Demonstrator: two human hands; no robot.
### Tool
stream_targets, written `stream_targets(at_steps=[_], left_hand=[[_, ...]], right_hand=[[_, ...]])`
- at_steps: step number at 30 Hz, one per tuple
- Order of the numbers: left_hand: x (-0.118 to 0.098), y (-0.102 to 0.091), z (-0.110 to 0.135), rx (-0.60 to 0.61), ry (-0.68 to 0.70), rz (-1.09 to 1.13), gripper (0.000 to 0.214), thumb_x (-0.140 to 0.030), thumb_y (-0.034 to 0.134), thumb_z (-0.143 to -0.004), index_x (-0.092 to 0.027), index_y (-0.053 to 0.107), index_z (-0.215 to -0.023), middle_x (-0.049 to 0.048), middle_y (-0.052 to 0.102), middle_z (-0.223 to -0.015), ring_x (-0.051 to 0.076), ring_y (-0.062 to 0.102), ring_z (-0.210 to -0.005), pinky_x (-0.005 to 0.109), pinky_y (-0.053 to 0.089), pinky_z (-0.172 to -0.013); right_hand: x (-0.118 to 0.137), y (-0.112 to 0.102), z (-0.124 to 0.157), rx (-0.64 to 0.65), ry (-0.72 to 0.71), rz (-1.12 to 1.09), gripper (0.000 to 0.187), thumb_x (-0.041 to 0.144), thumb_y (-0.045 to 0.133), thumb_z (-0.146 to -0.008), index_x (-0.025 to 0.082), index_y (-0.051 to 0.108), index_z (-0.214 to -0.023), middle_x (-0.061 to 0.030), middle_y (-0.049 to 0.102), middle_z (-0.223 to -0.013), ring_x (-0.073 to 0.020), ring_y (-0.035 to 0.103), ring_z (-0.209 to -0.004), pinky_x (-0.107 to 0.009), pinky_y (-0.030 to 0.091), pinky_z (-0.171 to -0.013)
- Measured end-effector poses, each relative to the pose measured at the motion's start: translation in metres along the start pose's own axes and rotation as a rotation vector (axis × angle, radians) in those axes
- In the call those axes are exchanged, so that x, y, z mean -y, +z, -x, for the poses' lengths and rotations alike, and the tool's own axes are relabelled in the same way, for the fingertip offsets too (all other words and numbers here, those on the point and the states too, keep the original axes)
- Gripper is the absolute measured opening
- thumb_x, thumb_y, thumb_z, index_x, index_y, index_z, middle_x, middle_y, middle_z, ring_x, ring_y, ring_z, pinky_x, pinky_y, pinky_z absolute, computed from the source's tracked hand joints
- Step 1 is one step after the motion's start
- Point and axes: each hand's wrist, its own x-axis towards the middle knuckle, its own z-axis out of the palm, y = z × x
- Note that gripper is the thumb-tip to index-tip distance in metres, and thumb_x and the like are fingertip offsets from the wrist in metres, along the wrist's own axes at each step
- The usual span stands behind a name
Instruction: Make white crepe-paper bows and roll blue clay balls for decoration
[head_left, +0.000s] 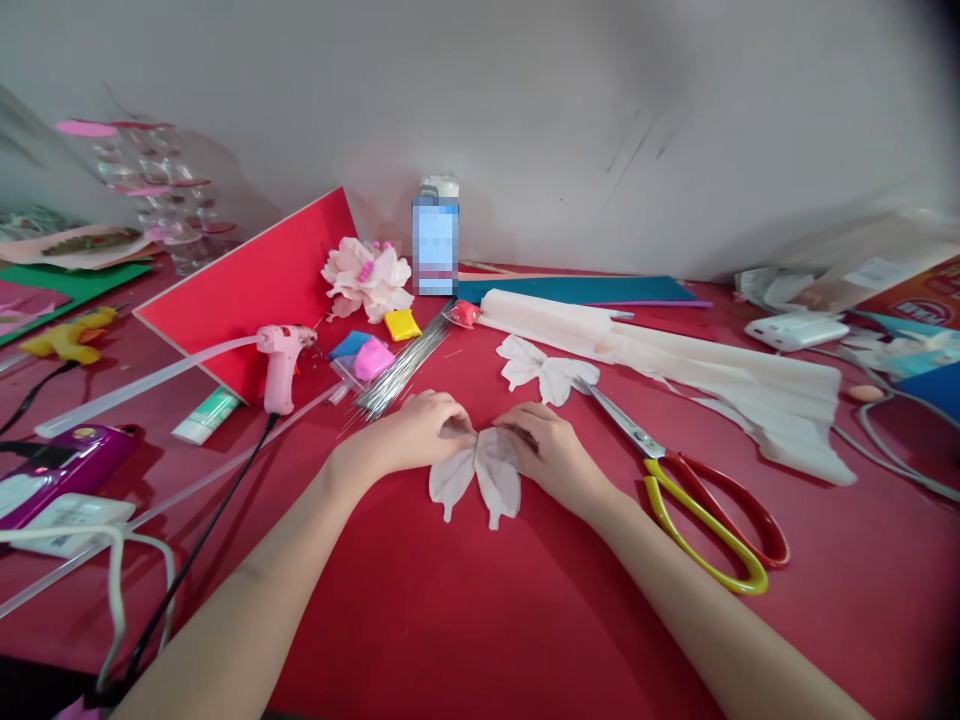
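Observation:
Between my hands, low over the red table, are white paper petals (498, 475) that hang with their narrow tips toward me. My left hand (433, 425) pinches their upper left edge, and my right hand (546, 445) closes on the upper right edge. The fingertips of both are partly hidden behind the paper. Just beyond my hands lies another white petal piece (559, 378). Scissors (645, 440) with one red and one yellow handle rest to the right, their tips touching that piece.
A long strip of white crepe paper (720, 375) lies at the right. Thin metal wires (405, 370), a pink glue gun (281, 365) and a pale pink paper flower (367, 280) are on the left. A phone (435, 245) stands upright against the wall. Cables cross both sides.

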Motion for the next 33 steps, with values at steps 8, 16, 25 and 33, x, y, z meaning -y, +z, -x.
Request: stream_targets(at_steps=[8, 16, 25, 33], left_hand=[[-0.003, 0.005, -0.004, -0.071, -0.018, -0.045, 0.029, -0.044, 0.046, -0.084, -0.022, 0.065, -0.089, 0.0055, 0.065, -0.098, 0.025, 0.056, -0.101, 0.034, 0.045, -0.082], [-0.004, 0.005, -0.005, -0.079, -0.024, -0.035, 0.028, -0.046, 0.053, -0.081, -0.021, 0.065, -0.085, 0.0049, 0.066, -0.095, 0.024, 0.058, -0.098, 0.033, 0.046, -0.08], [-0.006, 0.005, -0.005, -0.098, 0.004, -0.017, 0.023, -0.042, 0.056, -0.079, -0.021, 0.065, -0.08, 0.0037, 0.066, -0.091, 0.021, 0.059, -0.094, 0.032, 0.046, -0.079], [-0.006, 0.005, -0.004, -0.104, 0.004, -0.029, 0.022, -0.041, 0.057, -0.077, -0.02, 0.064, -0.08, 0.0044, 0.066, -0.091, 0.022, 0.059, -0.094, 0.033, 0.047, -0.081]], right_hand=[[-0.011, -0.006, -0.005, 0.096, -0.081, -0.049, 0.021, 0.015, 0.045, -0.09, 0.017, 0.065, -0.095, -0.0074, 0.062, -0.095, -0.0182, 0.059, -0.087, -0.033, 0.05, -0.079], [-0.007, -0.009, -0.002, 0.045, -0.135, 0.052, 0.021, 0.018, 0.043, -0.092, 0.016, 0.063, -0.099, -0.0098, 0.061, -0.1, -0.0198, 0.058, -0.093, -0.036, 0.051, -0.083], [0.01, -0.026, 0.041, 0.327, -0.264, 0.349, 0.045, 0.026, 0.037, -0.096, 0.022, 0.037, -0.14, -0.0084, 0.042, -0.143, -0.0249, 0.035, -0.134, -0.048, 0.037, -0.107], [-0.008, -0.039, 0.029, 0.4, -0.404, 0.435, 0.043, 0.021, 0.038, -0.095, 0.018, 0.042, -0.138, -0.0072, 0.042, -0.143, -0.0231, 0.034, -0.135, -0.046, 0.032, -0.111]])
